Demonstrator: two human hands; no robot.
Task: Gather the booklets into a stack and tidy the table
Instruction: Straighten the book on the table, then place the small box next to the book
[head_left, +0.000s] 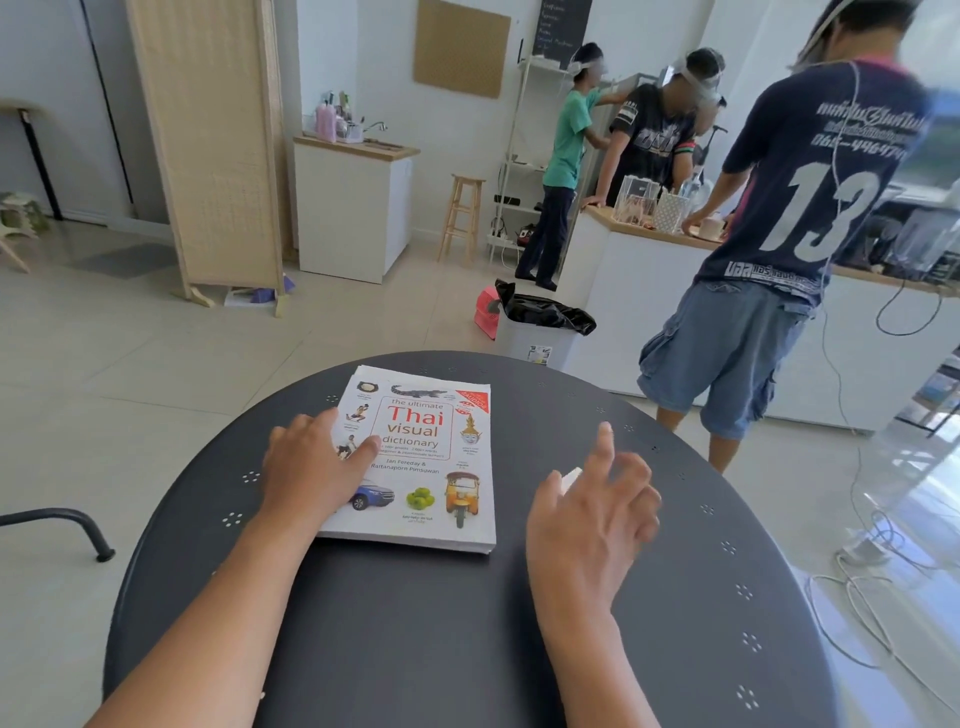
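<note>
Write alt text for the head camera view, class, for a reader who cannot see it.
A person's left hand rests flat on a Thai visual dictionary lying on a round dark table. The right hand hovers open beside it, with something small and white by its fingers.

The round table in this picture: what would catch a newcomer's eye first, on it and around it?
First the white Thai visual dictionary, lying flat near the middle of the dark round table, with the left hand resting open on its left edge. The right hand hovers beside the book, blurred, with something small and white at its fingers. Behind the table stands a person in a navy shirt numbered 13, facing a counter.
</note>
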